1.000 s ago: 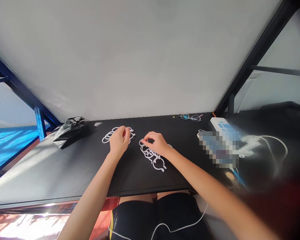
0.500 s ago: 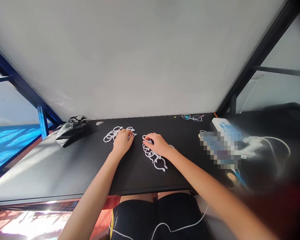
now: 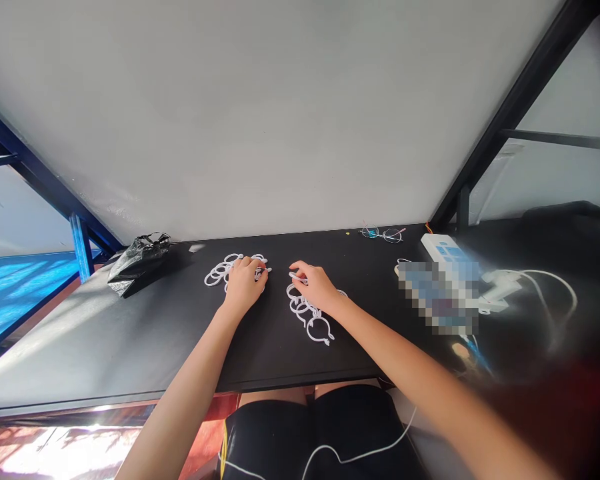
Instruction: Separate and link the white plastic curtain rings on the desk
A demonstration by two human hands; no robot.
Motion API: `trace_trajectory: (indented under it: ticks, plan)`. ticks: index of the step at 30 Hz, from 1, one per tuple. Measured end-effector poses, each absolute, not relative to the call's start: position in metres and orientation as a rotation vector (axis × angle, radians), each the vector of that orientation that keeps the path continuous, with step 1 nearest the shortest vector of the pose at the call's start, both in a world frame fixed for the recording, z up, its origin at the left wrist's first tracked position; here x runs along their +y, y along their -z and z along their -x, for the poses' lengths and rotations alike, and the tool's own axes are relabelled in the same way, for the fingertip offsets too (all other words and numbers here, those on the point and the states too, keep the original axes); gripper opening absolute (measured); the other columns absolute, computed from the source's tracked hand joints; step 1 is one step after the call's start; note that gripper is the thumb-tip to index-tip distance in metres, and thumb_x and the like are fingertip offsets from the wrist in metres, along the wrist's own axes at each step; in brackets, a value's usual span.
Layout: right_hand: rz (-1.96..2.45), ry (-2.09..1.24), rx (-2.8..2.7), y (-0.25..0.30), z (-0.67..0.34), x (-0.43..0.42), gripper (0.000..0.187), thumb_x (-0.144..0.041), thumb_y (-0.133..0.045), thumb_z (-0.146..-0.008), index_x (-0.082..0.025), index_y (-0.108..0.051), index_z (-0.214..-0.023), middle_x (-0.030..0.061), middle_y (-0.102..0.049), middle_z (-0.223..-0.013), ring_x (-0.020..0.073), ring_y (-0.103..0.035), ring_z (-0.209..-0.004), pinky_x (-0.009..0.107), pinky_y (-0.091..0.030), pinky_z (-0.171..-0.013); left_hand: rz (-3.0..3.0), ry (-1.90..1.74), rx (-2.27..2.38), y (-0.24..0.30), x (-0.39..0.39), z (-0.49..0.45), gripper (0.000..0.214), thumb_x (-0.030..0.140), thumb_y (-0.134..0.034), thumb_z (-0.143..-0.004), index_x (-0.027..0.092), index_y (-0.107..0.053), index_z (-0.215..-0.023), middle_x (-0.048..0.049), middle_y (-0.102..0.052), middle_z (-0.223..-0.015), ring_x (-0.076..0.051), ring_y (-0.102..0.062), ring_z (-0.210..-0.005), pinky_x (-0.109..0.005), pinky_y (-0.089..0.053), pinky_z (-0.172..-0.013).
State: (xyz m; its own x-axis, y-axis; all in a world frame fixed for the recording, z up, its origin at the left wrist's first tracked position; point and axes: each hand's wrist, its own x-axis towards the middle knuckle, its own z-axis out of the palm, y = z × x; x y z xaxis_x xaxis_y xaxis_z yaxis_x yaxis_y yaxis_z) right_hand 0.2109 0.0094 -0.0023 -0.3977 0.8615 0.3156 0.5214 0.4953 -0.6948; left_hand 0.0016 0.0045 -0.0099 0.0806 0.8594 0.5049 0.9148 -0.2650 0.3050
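Observation:
Two heaps of white plastic rings lie on a black table (image 3: 145,340). My left hand (image 3: 245,285) rests on the right end of the left heap (image 3: 221,271), fingers curled and pinching a ring. My right hand (image 3: 318,287) sits at the top of the right heap (image 3: 311,318), its fingers pinched on a white ring lifted a little off the pile. The two hands are about a hand's width apart.
A crumpled black plastic bag (image 3: 136,265) lies at the left back of the table. Spectacles (image 3: 381,234) lie by the wall. A white power strip (image 3: 445,251) with white cables (image 3: 545,283) and a blurred patch fill the right side. Black frame bars rise at right.
My right hand has lifted a ring from the top of the right heap and shifted slightly toward the wall. My left hand has settled lower onto the left heap.

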Motion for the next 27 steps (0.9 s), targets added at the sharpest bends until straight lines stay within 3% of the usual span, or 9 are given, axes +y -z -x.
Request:
trace_trajectory:
  ticks: [8, 14, 20, 27]
  plan:
    - [1.167, -0.567, -1.937, 0.002, -0.211, 0.010, 0.021, -0.016, -0.054, -0.086, -0.022, -0.062, -0.105, 0.0006, -0.068, -0.074, 0.0179, -0.063, -0.075, 0.031, -0.047, -0.072, 2.330, 0.990, -1.801, 0.006, 0.002, -0.006, 0.012, 0.027, -0.053, -0.090, 0.022, -0.063, -0.093, -0.0073, -0.063, -0.097, -0.027, -0.056, -0.096, -0.045, -0.041, -0.091]
    - [1.124, -0.607, -1.627, -0.006, -0.215, 0.012, 0.010, -0.027, -0.058, -0.085, -0.020, -0.062, -0.091, 0.0034, -0.071, -0.078, 0.0179, -0.065, -0.072, 0.031, -0.049, -0.071, 2.439, 1.117, -1.656, -0.004, -0.004, -0.015, 0.016, 0.034, -0.056, -0.091, 0.021, -0.061, -0.100, -0.0063, -0.064, -0.099, -0.024, -0.056, -0.095, -0.043, -0.042, -0.093]
    - [0.893, -1.129, -1.469, -0.015, -0.212, 0.009, 0.021, -0.039, -0.065, -0.081, -0.020, -0.060, -0.085, 0.0061, -0.072, -0.082, 0.0159, -0.064, -0.065, 0.027, -0.049, -0.054, 2.699, 1.212, -1.531, -0.011, -0.015, -0.024, 0.042, 0.039, -0.061, -0.089, 0.024, -0.049, -0.126, -0.0077, -0.059, -0.111, -0.023, -0.058, -0.103, -0.037, -0.049, -0.086]
    - [0.775, -1.514, -1.346, -0.021, -0.212, 0.007, 0.033, -0.045, -0.076, -0.072, -0.019, -0.061, -0.084, 0.0030, -0.071, -0.078, 0.0096, -0.056, -0.054, 0.024, -0.046, -0.051, 2.790, 1.230, -1.480, -0.010, -0.018, -0.030, 0.042, 0.040, -0.064, -0.088, 0.026, -0.052, -0.125, -0.0057, -0.059, -0.105, -0.019, -0.061, -0.090, -0.033, -0.052, -0.078]
